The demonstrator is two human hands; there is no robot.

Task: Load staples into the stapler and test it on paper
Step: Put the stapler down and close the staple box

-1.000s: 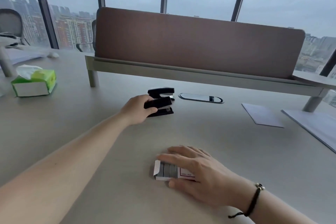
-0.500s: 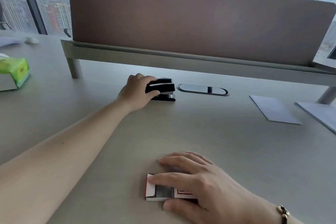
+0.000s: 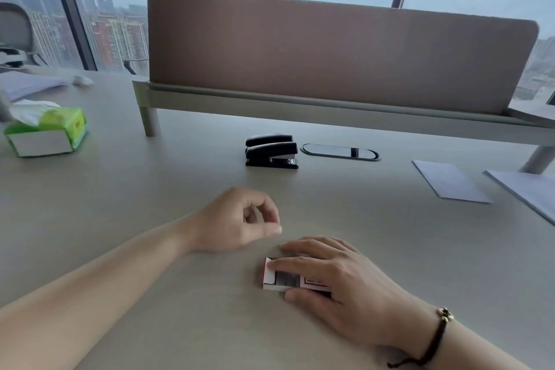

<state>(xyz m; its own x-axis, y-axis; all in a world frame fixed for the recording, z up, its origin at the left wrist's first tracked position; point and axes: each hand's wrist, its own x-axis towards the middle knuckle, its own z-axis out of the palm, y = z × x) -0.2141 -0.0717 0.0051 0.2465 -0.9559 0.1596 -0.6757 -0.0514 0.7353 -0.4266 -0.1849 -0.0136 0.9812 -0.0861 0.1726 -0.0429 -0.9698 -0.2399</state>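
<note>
Right hand (image 3: pixel 339 276) grips the light staple box (image 3: pixel 280 278) at lower centre; left hand (image 3: pixel 240 219) curls empty. Staple strips look brittle: pinch by the sides.

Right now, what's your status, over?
Left hand curled, empty. Right hand holding small open white-and-red staple box. Black stapler untouched on table; nothing in the way.
</note>
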